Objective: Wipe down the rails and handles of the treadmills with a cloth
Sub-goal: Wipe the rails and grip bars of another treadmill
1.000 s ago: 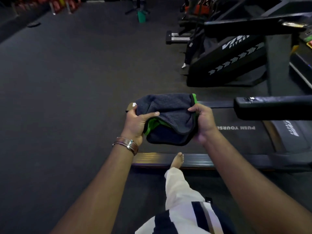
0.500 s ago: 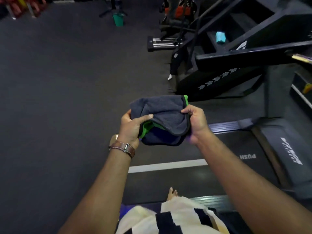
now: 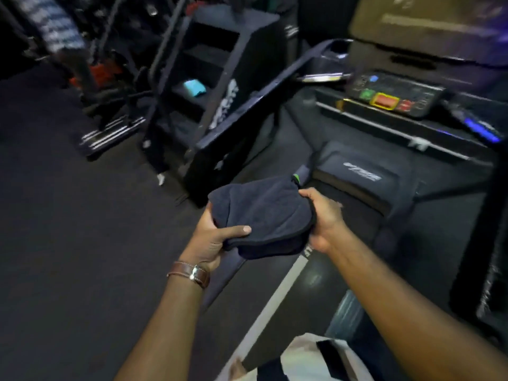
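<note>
A folded dark grey cloth [image 3: 264,215] with a green edge is held in front of me over the treadmill. My left hand [image 3: 214,237] grips its left side, thumb laid across the top. My right hand [image 3: 324,215] holds its right side with curled fingers. The treadmill's left rail [image 3: 247,116] slopes up from lower left towards the console [image 3: 393,96], above and beyond the cloth. A silver crossbar handle [image 3: 384,126] runs below the console. The belt [image 3: 310,279] lies under my arms.
A black stepper machine [image 3: 214,86] with a light blue object [image 3: 194,88] on a step stands to the left of the rail. Weights and bars clutter the far left. Dark gym floor [image 3: 68,229] spreads to the left. My foot and light trouser leg show at the bottom.
The view has swung up and right, bringing the treadmill's console and left rail into sight. Both hands still hold the cloth, now folded so less green shows.
</note>
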Demonstrator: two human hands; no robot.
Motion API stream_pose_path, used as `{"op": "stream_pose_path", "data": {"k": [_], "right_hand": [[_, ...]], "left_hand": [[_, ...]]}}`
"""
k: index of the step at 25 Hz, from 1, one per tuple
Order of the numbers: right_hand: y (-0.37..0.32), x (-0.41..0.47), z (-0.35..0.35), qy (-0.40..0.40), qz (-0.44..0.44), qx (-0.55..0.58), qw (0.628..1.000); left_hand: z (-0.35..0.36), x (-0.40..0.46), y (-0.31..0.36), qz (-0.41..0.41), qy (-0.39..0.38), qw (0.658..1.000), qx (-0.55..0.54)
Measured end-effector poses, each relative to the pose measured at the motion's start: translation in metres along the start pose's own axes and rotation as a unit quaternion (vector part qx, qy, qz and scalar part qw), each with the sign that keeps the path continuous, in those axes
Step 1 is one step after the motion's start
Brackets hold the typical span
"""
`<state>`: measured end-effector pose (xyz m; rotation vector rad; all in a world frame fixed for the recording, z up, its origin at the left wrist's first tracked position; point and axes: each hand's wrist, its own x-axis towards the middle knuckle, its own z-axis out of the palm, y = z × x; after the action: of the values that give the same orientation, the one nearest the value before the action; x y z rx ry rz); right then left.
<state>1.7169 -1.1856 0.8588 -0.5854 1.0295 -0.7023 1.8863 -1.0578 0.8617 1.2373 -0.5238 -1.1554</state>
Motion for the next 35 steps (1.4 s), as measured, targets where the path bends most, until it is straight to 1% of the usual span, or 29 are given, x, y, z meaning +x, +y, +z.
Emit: {"op": "stream_pose_path", "data": {"k": [2,5,7,9,13,15,17,18,20,22,23,24,25,26,27,28,29,30,31,32,33,34,35], "right_hand": [[-0.006,-0.008,-0.015,0.048,-0.026,0.060,0.997],[-0.018,-0.020,-0.045,0.127,-0.087,0.149,0.977],[-0.027,-0.029,-0.067,0.179,-0.132,0.180,0.958],[-0.032,-0.039,-0.086,0.224,-0.157,0.195,0.942],[-0.040,-0.059,-0.125,0.251,-0.192,0.244,0.917],[-0.040,-0.072,-0.140,0.240,-0.215,0.266,0.908],[-0.034,-0.087,-0.151,0.227,-0.245,0.257,0.907],[-0.029,-0.092,-0.153,0.243,-0.252,0.231,0.908],[-0.022,-0.099,-0.161,0.308,-0.253,0.198,0.895],[-0.014,-0.105,-0.167,0.377,-0.282,0.185,0.863],[-0.009,-0.108,-0.171,0.415,-0.312,0.169,0.838],[-0.005,-0.111,-0.176,0.465,-0.339,0.132,0.807],[0.000,-0.115,-0.182,0.532,-0.353,0.068,0.766],[0.004,-0.119,-0.190,0.611,-0.342,-0.022,0.714],[0.007,-0.120,-0.201,0.688,-0.302,-0.129,0.647],[0.009,-0.116,-0.212,0.750,-0.234,-0.229,0.575],[0.009,-0.107,-0.222,0.782,-0.150,-0.312,0.518],[0.006,-0.094,-0.229,0.784,-0.052,-0.367,0.498],[0.004,-0.076,-0.233,0.758,0.039,-0.390,0.522],[0.000,-0.057,-0.233,0.719,0.097,-0.388,0.569],[-0.002,-0.040,-0.234,0.692,0.123,-0.380,0.601],[-0.002,-0.027,-0.235,0.678,0.139,-0.392,0.606],[-0.002,-0.021,-0.237,0.671,0.160,-0.421,0.589]], "left_hand": [[0.019,0.023,0.005,-0.019,-0.054,0.998,-0.018],[0.057,0.058,-0.003,-0.060,-0.152,0.986,-0.028],[0.083,0.078,-0.013,-0.084,-0.209,0.974,-0.022],[0.109,0.093,-0.022,-0.099,-0.259,0.961,-0.015],[0.173,0.110,-0.039,-0.145,-0.334,0.931,-0.002],[0.202,0.115,-0.051,-0.160,-0.364,0.918,0.011],[0.226,0.116,-0.063,-0.181,-0.381,0.906,0.023],[0.237,0.115,-0.068,-0.195,-0.387,0.901,0.028],[0.260,0.114,-0.081,-0.256,-0.402,0.879,0.027],[0.280,0.112,-0.093,-0.347,-0.416,0.840,0.025],[0.289,0.111,-0.099,-0.377,-0.428,0.821,0.026],[0.299,0.108,-0.106,-0.387,-0.446,0.806,0.033],[0.308,0.104,-0.113,-0.370,-0.470,0.801,0.043],[0.317,0.100,-0.121,-0.336,-0.494,0.800,0.060],[0.326,0.095,-0.131,-0.306,-0.515,0.797,0.080],[0.334,0.090,-0.140,-0.287,-0.529,0.793,0.095],[0.341,0.087,-0.150,-0.277,-0.538,0.789,0.108],[0.347,0.085,-0.161,-0.268,-0.541,0.787,0.124],[0.352,0.087,-0.174,-0.261,-0.539,0.788,0.144],[0.358,0.092,-0.185,-0.256,-0.530,0.790,0.170],[0.363,0.100,-0.197,-0.251,-0.514,0.796,0.197],[0.366,0.110,-0.206,-0.248,-0.488,0.806,0.225],[0.370,0.122,-0.215,-0.249,-0.465,0.812,0.252]]}}
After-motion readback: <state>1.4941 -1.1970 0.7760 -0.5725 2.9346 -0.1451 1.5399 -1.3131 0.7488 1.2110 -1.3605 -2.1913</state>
